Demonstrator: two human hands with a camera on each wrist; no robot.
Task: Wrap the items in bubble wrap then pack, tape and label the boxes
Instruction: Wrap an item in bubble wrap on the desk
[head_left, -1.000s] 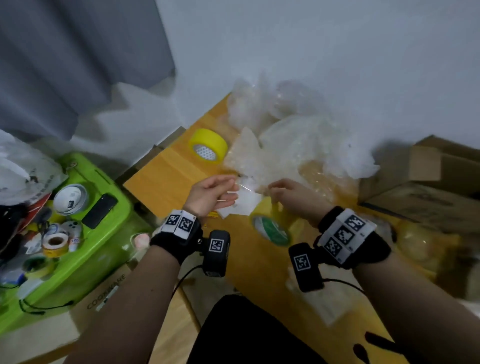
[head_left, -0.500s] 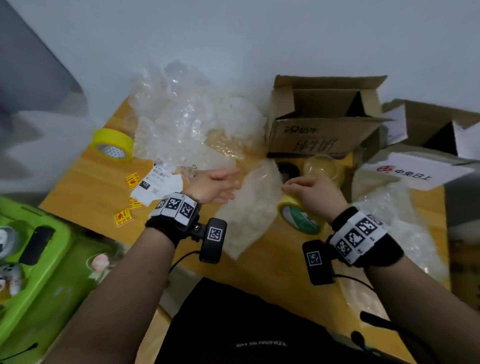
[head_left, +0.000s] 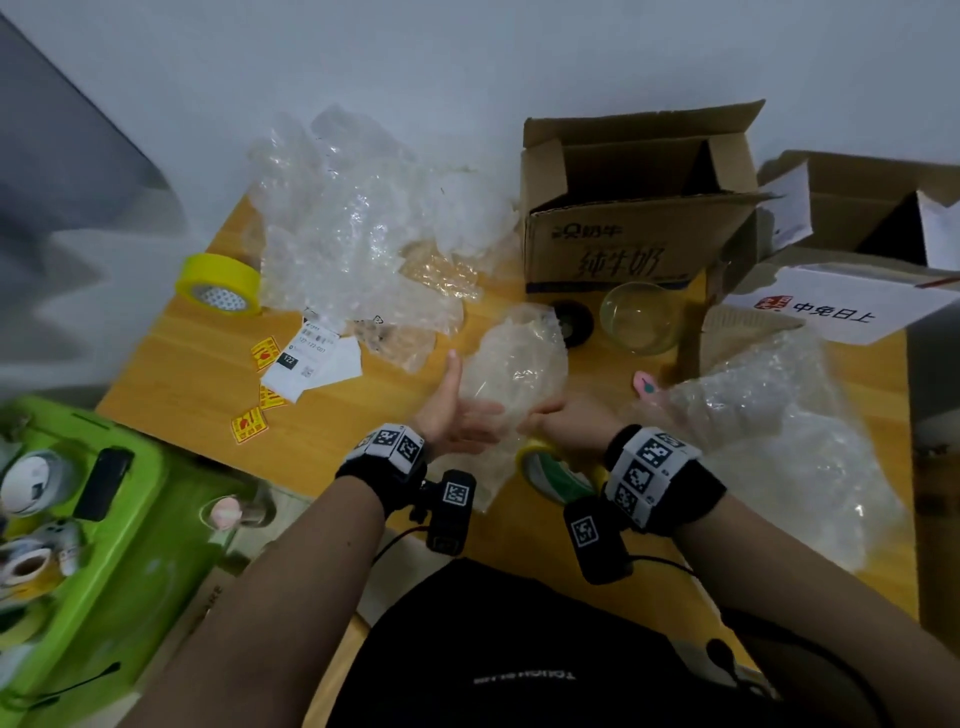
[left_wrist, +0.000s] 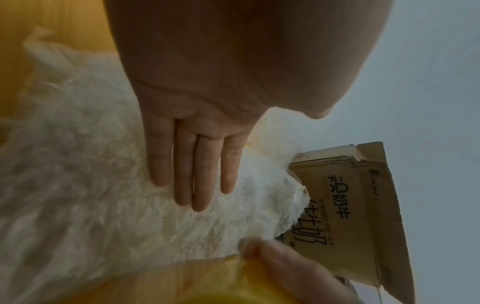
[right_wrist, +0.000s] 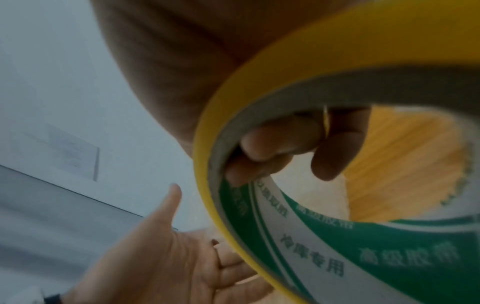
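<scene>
Left hand (head_left: 457, 415) is flat, fingers straight, thumb up, resting against the left side of a bubble wrap bundle (head_left: 514, 364) at table centre. Right hand (head_left: 566, 423) has fingers curled through the core of a yellow tape roll (head_left: 550, 470), gripping it, and touches the bundle's right side. What the bundle holds can't be made out.

Open cardboard box (head_left: 623, 244) stands at 1 o'clock from the bundle, glass bowl (head_left: 641, 317) and a dark round lid (head_left: 574, 319) just in front of it. Loose bubble wrap pile (head_left: 363, 228) at 11 o'clock, second yellow tape roll (head_left: 221, 283) at 10 o'clock, labels (head_left: 306, 358) at 9 o'clock.

Risks, judged: wrap is only pressed, not pinched, so it may spring open before tape goes on. Right hand is busy with the roll, so finding the tape end one-handed could let the bundle slip. A sweep toward 1 o'clock could knock the bare bowl.
</scene>
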